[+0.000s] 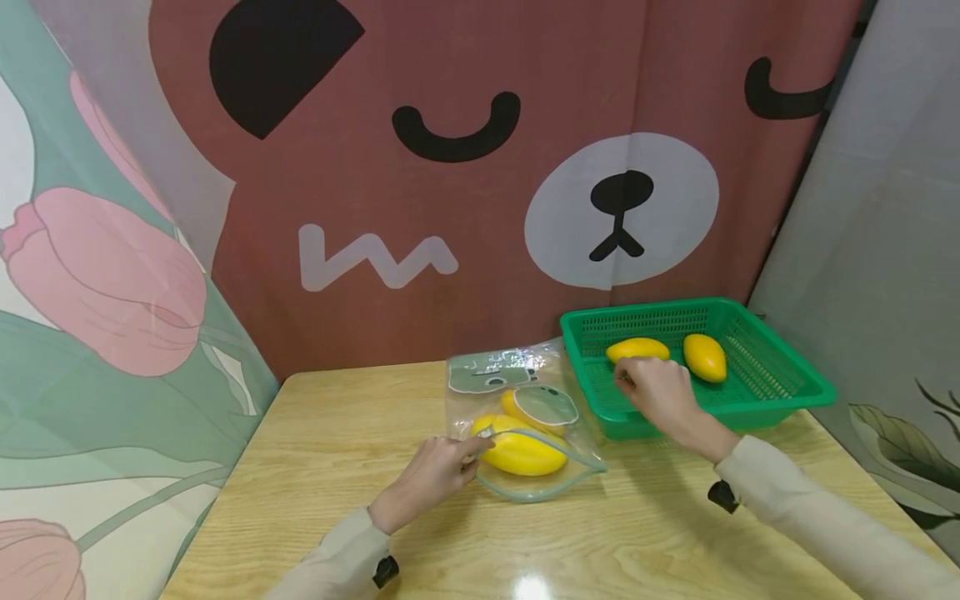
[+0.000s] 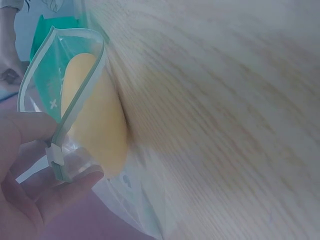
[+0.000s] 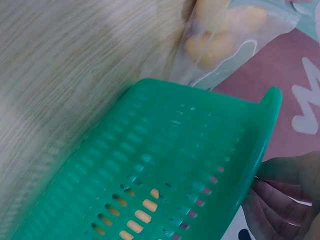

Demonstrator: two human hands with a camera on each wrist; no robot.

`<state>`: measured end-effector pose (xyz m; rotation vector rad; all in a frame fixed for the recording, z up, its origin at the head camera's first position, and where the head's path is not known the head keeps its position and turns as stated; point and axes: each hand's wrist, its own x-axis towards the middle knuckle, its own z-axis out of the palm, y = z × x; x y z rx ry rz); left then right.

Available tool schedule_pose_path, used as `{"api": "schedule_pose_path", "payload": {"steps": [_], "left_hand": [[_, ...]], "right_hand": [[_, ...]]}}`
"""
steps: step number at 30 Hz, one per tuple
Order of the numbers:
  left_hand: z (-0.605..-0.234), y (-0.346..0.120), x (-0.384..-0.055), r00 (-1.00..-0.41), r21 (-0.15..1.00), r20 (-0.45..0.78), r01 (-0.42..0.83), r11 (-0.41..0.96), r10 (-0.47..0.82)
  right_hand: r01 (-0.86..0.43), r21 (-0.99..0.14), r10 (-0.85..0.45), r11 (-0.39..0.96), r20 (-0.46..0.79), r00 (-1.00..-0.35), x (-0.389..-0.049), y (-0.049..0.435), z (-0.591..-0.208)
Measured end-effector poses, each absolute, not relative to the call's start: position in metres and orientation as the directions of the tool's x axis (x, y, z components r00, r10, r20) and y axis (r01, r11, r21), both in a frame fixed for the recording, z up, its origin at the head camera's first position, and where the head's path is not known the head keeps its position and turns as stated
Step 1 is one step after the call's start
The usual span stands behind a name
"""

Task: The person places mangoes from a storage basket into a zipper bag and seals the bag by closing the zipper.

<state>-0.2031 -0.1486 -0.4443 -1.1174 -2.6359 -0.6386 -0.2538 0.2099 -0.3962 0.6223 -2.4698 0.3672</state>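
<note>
In the bag [image 1: 529, 498], glossy yellow fruit [image 1: 525, 457].

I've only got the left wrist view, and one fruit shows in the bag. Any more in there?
Observer: Yes. The head view shows another yellow fruit in the bag, partly behind its green print.
Operator: And in the basket beyond it?
Observer: Two yellow fruits show there.
Operator: Where's the right hand against those?
Observer: The head view shows it at the basket's near side, in front of the left fruit; whether it touches the rim, I can't tell.
</note>
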Motion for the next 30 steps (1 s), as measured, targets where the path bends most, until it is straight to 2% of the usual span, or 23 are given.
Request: {"api": "schedule_pose_path", "payload": {"steps": [5,22,30], "left_hand": [[-0.447,-0.151,-0.202,-0.693,0.296,0.354,0.72,0.628,0.627],[-0.448,-0.149,-0.204,-0.67,0.279,0.385,0.74,0.612,0.635],[-0.446,-0.148,-0.204,-0.668,0.274,0.38,0.742,0.612,0.64]], "right_hand": [[-0.481,-0.14,-0.336,0.865,0.551,-0.764,-0.26,0.218,-0.401],[-0.452,-0.158,-0.318,0.878,0.513,-0.797,-0.277,0.24,-0.406],[-0.389,-0.143,-0.287,0.91,0.462,-0.84,-0.287,0.249,-0.407]]}}
